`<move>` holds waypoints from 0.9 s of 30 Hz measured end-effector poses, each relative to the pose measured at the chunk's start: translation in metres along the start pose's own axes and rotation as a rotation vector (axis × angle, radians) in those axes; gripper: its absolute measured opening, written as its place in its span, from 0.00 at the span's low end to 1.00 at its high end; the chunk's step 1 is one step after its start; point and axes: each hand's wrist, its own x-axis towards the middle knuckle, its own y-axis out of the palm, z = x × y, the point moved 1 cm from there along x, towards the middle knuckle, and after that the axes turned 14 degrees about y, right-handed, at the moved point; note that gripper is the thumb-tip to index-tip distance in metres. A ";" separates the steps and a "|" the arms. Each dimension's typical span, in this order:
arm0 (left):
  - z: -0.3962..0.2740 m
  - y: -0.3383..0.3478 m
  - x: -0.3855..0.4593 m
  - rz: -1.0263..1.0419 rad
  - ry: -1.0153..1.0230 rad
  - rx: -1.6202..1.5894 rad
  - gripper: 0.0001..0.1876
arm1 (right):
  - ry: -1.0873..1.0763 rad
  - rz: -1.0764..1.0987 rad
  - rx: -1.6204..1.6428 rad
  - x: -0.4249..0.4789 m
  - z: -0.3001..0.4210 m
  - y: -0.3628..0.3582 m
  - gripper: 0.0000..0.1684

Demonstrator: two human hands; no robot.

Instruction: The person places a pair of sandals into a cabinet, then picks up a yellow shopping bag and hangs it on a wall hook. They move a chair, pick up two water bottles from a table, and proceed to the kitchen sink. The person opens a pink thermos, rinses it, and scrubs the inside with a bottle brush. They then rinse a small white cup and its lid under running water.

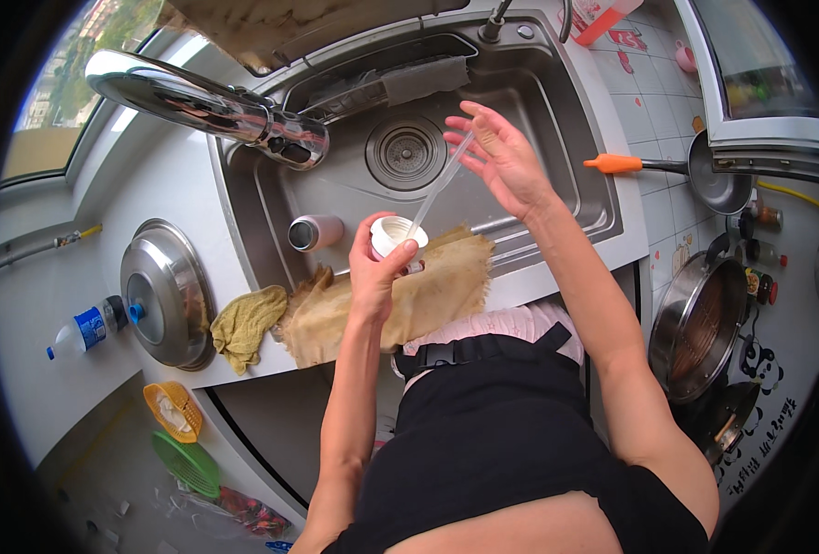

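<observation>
Over the near edge of a steel sink (520,239), my left hand (376,266) holds a white plastic screw lid (390,235), its threaded opening facing up. A translucent straw-like tube (444,181) slants up from the lid to my right hand (503,156). My right hand's fingers are spread, with the tube's upper end lying against them; whether they grip it is unclear. A pale pink bottle or cup (317,233) lies on its side in the sink, left of my left hand. Under that hand, a tan cloth (444,277) drapes over the sink's front edge.
A chrome faucet (202,107) reaches over the sink's left side. A wire rack (354,100) stands along its back wall. On the left counter are a crumpled green cloth (249,322) and a metal pot lid (164,294). An orange pan handle (614,163) juts toward the sink's right edge.
</observation>
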 end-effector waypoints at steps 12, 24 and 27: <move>0.021 -0.010 -0.007 -0.087 -0.118 -0.295 0.26 | -0.011 0.161 0.168 0.004 -0.033 0.085 0.17; -0.028 -0.052 0.053 -0.199 0.394 0.656 0.29 | 0.153 0.260 -0.146 0.039 -0.060 0.102 0.20; -0.060 -0.064 0.104 -0.243 0.856 1.094 0.32 | 0.097 0.224 -0.267 0.050 -0.061 0.108 0.14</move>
